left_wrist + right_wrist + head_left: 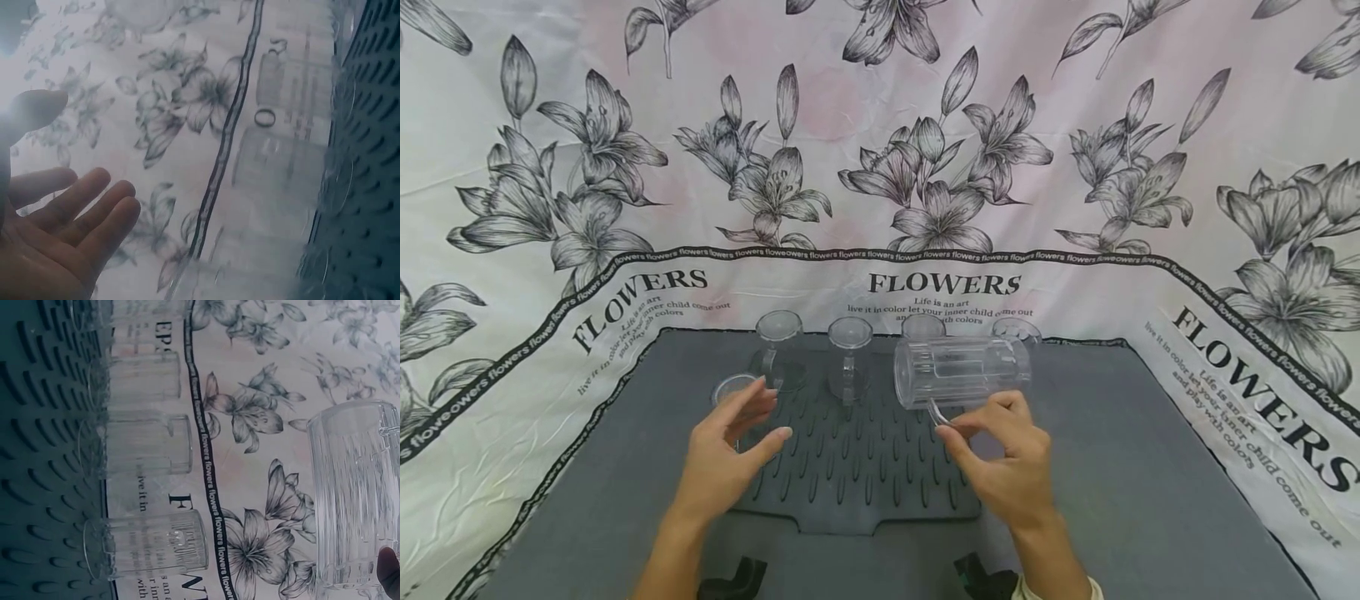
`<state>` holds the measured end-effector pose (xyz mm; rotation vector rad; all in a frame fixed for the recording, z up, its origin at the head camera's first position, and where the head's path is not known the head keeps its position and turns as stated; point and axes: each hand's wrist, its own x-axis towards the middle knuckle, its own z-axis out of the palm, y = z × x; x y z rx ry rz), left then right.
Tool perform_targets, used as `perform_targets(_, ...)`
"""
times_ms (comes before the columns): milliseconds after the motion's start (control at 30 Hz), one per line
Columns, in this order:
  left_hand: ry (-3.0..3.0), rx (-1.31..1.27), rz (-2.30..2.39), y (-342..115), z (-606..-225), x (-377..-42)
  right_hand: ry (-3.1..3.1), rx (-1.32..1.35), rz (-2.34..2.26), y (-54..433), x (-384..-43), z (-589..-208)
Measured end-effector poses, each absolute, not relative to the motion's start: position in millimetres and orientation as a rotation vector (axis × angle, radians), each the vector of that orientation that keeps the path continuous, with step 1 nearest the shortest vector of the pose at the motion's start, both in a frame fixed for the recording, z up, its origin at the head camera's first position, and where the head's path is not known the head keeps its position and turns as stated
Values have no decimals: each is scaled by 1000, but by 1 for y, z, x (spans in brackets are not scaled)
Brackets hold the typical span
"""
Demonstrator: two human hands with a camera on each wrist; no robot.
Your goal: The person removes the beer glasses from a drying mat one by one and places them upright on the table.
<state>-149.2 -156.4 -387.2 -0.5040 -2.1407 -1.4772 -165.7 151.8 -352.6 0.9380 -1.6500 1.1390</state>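
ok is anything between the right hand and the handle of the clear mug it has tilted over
Nothing visible: the right hand pinches the handle directly. The other clear mugs at the far part of the ridged mat stand beyond the tilted mug, not between.

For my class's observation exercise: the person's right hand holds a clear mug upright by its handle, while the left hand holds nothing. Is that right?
Not quite: the clear mug isn't upright; the head view shows it held sideways. The right hand does hold its handle, and the left hand nothing.
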Motion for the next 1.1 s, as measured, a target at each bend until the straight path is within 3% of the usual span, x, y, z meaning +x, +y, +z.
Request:
perform_targets(533,-2086,-632,-1671,-105,-378,-177,-1584,1006,984,136,-180,-377)
perform_targets(1100,-2078,-700,-1829,-96,-386,-178,-1606,1152,962,121,-178,-386)
